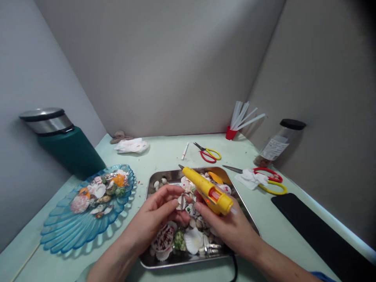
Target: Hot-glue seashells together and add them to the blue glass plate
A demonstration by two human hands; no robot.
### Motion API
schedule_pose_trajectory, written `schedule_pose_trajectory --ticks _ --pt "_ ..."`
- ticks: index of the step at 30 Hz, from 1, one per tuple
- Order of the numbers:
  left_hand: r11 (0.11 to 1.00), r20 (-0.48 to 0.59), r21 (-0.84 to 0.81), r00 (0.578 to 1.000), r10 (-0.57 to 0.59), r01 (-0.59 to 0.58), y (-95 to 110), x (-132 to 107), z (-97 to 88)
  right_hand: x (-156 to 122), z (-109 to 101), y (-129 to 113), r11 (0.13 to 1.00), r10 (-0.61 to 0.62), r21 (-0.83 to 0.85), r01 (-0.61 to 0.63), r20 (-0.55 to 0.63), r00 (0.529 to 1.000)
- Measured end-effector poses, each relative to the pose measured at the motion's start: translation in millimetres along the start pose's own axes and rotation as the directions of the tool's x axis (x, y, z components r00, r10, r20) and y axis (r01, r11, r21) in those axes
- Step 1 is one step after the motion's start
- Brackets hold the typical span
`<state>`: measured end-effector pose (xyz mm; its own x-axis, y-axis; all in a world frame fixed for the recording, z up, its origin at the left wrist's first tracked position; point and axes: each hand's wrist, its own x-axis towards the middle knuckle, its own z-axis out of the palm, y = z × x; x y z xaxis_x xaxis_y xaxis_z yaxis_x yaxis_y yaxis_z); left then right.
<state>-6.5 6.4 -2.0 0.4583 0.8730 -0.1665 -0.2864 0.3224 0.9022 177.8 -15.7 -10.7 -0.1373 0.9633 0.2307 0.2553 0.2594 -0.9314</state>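
A small cluster of shells (188, 206) is pinched in the fingers of my left hand (157, 211), over the metal tray (167, 266). My right hand (235, 227) is wrapped round a yellow hot glue gun (201, 183), whose nozzle points up and to the left. The right fingertips also touch or nearly touch the cluster's right side. Below lie many loose shells, among them a white scallop shell (194, 239), a green shell (179, 241) and a dark red and white shell (164, 238). My right hand hides the glue gun's trigger.
To the left stand a blue scalloped dish (79, 235) of shells and a green bottle (67, 147). Two pairs of scissors (208, 152), a marker (185, 151) and a red cup (231, 133) of glue sticks lie behind. At right are a jar (274, 147) and black strip (317, 235).
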Motion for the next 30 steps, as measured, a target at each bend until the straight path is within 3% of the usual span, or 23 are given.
schedule_pose_trajectory --ticks 11,17,24,30 --pt "0.997 0.007 0.056 0.998 0.059 -0.059 -2.7 -1.7 -2.9 2.6 -0.1 2.9 0.998 0.021 0.058 -0.017 -0.061 0.998" --pt "0.994 -0.014 0.074 0.997 0.082 -0.081 -1.7 -2.4 -1.1 11.6 0.4 -12.1 0.99 0.053 0.136 -0.045 -0.056 0.997" --pt "0.988 -0.075 0.097 0.989 0.131 -0.124 0.5 -1.8 0.5 23.4 3.1 -16.5 0.992 -0.085 0.096 0.088 -0.027 0.996" --pt "0.987 -0.074 0.113 0.989 0.125 -0.117 -2.4 -0.1 -5.1 22.4 4.2 -6.5 0.971 0.113 0.22 -0.095 -0.07 0.991"
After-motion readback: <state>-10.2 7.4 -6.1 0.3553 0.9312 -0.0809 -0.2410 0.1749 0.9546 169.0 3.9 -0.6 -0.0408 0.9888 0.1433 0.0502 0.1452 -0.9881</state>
